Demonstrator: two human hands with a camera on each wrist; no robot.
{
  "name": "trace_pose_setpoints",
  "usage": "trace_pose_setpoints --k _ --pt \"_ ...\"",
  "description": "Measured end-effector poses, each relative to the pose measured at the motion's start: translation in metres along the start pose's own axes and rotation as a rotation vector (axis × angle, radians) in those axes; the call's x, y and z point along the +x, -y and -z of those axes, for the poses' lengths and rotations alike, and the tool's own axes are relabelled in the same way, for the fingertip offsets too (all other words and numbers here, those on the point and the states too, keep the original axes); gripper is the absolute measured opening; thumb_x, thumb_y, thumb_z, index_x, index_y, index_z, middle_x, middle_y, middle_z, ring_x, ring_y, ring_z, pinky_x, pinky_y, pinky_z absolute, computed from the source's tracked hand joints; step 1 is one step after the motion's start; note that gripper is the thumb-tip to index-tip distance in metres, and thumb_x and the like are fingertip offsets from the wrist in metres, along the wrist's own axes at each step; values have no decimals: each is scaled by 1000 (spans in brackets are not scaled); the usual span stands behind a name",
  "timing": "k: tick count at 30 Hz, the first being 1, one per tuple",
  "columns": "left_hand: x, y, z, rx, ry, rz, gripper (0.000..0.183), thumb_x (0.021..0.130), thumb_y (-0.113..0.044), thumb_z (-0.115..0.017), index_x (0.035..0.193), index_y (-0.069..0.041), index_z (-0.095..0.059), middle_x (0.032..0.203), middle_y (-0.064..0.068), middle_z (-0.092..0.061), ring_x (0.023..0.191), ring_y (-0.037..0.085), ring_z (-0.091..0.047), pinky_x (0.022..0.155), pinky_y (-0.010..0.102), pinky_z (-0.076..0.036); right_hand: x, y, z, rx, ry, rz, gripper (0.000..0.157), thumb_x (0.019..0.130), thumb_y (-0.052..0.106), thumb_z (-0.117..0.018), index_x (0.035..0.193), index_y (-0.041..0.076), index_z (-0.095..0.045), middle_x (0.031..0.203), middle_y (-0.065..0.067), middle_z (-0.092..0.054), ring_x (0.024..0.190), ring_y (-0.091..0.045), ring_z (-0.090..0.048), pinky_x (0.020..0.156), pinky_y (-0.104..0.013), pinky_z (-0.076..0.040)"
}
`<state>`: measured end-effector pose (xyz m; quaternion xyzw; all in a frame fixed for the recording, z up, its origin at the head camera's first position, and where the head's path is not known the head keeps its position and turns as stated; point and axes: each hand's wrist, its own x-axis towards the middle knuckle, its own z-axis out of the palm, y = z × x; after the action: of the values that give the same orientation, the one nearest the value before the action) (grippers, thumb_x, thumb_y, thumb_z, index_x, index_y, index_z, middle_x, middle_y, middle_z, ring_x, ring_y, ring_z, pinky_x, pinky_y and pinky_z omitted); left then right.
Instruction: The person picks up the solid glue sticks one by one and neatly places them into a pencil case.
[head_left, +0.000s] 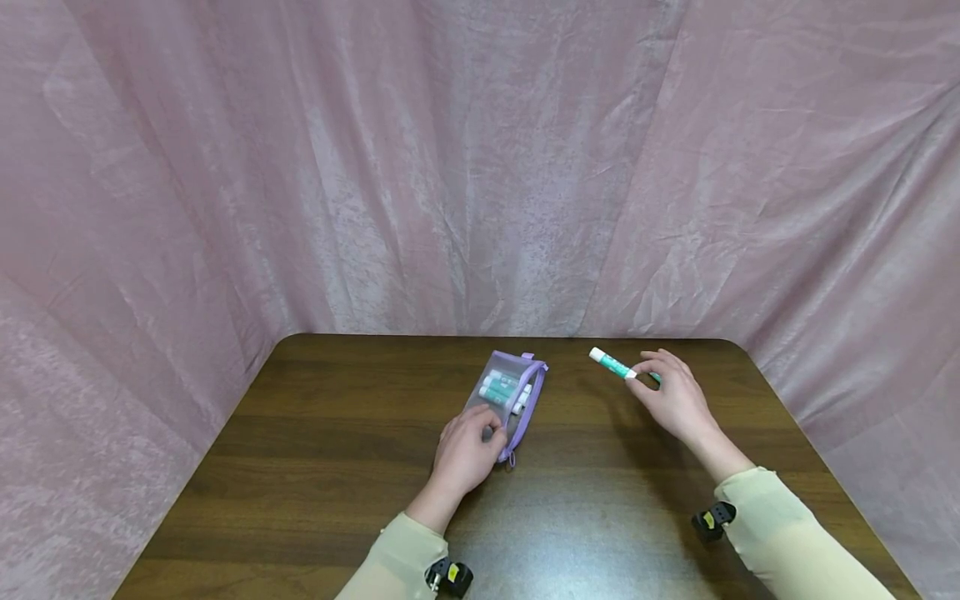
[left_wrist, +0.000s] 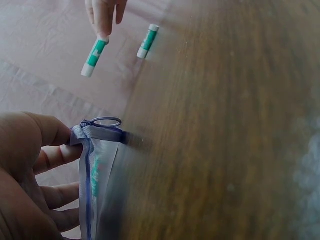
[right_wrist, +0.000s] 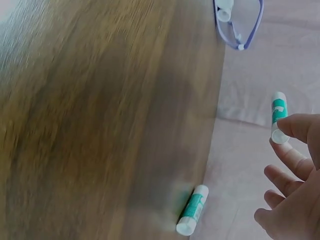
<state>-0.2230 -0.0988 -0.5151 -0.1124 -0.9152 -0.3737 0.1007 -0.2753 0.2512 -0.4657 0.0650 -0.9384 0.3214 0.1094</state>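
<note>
A purple-edged mesh zipper pouch [head_left: 487, 375] lies on the table, its zipper side gaping. Several green-and-white glue sticks [head_left: 498, 389] show inside it. My left hand [head_left: 468, 450] pinches the pouch's near end, close to the ring-shaped zipper pull [left_wrist: 107, 121]. To the right of the pouch, my right hand [head_left: 671, 400] holds another glue stick [head_left: 611, 362] by one end between thumb and index finger, raised off the table. One more glue stick [right_wrist: 193, 210] lies on the tabletop beneath the right hand, mostly hidden by it in the head view.
The brown wood-grain table [head_left: 337, 467] has rounded far corners. Behind it and at its sides hangs a pink velvet curtain [head_left: 480, 167]. Small black cameras [head_left: 712, 521] are strapped over the pale sleeves at both wrists.
</note>
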Motion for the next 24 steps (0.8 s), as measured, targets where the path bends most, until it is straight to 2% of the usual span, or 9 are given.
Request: trace_pose_setpoints --k 9,14,18,24 --pt "0 1 0 -11 5 3 17 98 -16 -72 82 -20 -67 138 12 -73 127 40 -68 111 65 -46 -1 11 -7 17 30 14 18 104 22 -76 115 8 -76 162 -23 -54 161 -47 -28 122 -74 -26" --pt "0 1 0 -8 8 7 17 98 -16 -72 83 -20 -67 138 12 -73 127 40 -67 112 64 -46 -3 16 -13 12 58 24 18 105 25 -75 115 10 -76 163 -21 -53 162 -46 -28 118 -82 -25" --pt "-1 1 0 -2 12 6 18 98 -15 -72 82 -20 -67 134 10 -74 122 37 -68 110 64 -46 -6 20 -18 18 73 39 16 104 24 -76 113 11 -76 162 -21 -54 162 -46 -29 117 -83 -25" --pt "1 1 1 -11 12 4 18 99 -15 -72 82 -21 -67 136 11 -73 124 38 -68 111 64 -46 -8 26 -23 33 87 88 13 103 20 -77 112 11 -77 160 -23 -56 160 -49 -32 126 -73 -22"
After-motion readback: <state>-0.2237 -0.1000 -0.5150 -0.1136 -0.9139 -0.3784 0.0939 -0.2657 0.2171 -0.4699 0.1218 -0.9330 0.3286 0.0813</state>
